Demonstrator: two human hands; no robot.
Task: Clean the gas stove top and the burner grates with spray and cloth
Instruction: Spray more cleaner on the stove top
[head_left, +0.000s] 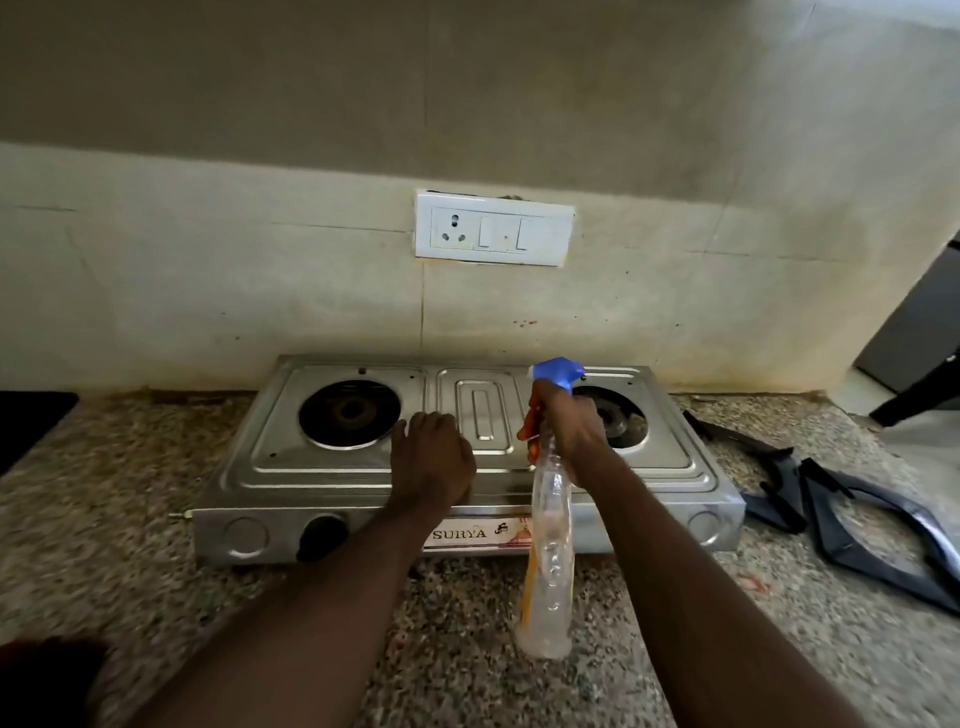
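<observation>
Right grip (569, 431) curls round the spray bottle (551, 525); left grip (434, 457) rests on the stove (332, 467), fingers bent; I cannot tell whether it holds anything.

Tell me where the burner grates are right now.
In the head view, the burner grates lie off the stove, on the granite counter just to its right.

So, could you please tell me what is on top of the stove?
Its burner grates lie beside it on the counter. The left hand rests on the steel top, hiding whatever is beneath. The right hand and spray bottle cover part of the right burner.
</observation>
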